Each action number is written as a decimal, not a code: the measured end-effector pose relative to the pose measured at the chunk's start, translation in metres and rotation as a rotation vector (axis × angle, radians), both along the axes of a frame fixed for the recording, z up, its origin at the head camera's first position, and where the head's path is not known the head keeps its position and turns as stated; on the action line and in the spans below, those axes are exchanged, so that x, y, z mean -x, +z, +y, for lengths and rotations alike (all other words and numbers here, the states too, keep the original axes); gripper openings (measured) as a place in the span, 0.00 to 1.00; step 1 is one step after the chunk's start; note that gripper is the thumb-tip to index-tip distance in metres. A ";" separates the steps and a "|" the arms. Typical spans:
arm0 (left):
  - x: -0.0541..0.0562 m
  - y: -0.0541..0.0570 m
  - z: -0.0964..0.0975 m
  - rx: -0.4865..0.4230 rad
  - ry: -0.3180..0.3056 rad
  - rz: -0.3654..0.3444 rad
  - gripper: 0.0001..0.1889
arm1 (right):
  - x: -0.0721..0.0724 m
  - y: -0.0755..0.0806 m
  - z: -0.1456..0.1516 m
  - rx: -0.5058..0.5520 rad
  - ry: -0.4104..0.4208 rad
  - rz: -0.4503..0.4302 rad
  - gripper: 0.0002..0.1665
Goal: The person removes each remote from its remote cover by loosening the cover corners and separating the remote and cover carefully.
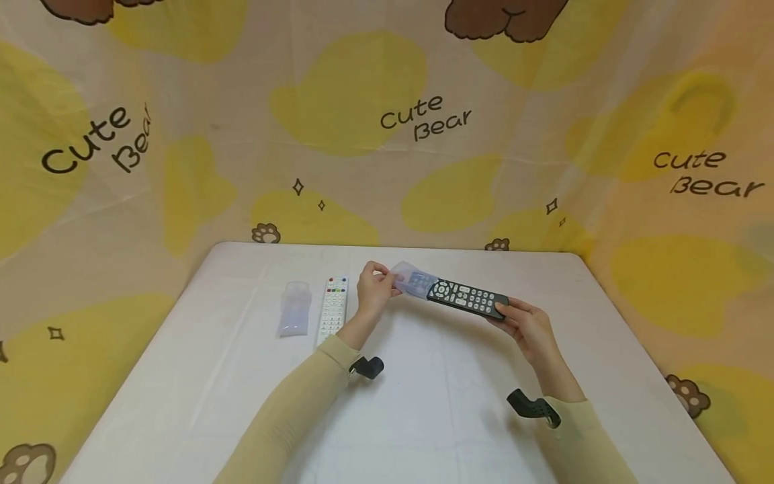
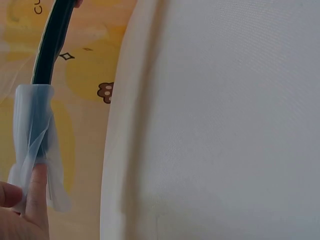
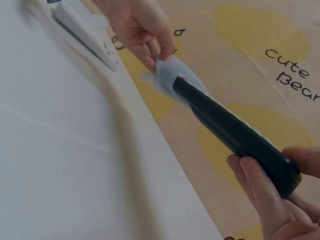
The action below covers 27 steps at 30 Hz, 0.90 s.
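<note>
A black remote control (image 1: 468,298) with pale buttons is held above the table, tilted down to the right in the head view. My right hand (image 1: 532,331) grips its right end, thumb on the button face and fingers beneath. Over the other end sits a translucent plastic sleeve (image 1: 414,279), covering roughly a third of the remote. My left hand (image 1: 376,288) pinches the far end of this sleeve between thumb and fingers. In the left wrist view the sleeve (image 2: 34,125) hangs loose past the remote's tip. The right wrist view shows the remote's dark underside (image 3: 235,130).
A white remote control (image 1: 333,306) lies on the white table (image 1: 435,403), partly behind my left forearm. Left of it lies another translucent sleeve (image 1: 295,310). A patterned cloth (image 1: 363,121) hangs behind the table and at its sides.
</note>
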State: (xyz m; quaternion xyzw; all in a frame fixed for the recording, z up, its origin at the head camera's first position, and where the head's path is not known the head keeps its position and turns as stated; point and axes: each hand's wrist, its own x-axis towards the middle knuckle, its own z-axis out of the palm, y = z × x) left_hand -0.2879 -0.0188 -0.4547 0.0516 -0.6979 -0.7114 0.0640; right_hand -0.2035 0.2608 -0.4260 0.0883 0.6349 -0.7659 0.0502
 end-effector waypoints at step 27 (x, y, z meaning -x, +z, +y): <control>0.003 0.000 0.000 0.043 0.014 0.057 0.07 | 0.002 -0.010 0.004 -0.044 0.077 -0.051 0.30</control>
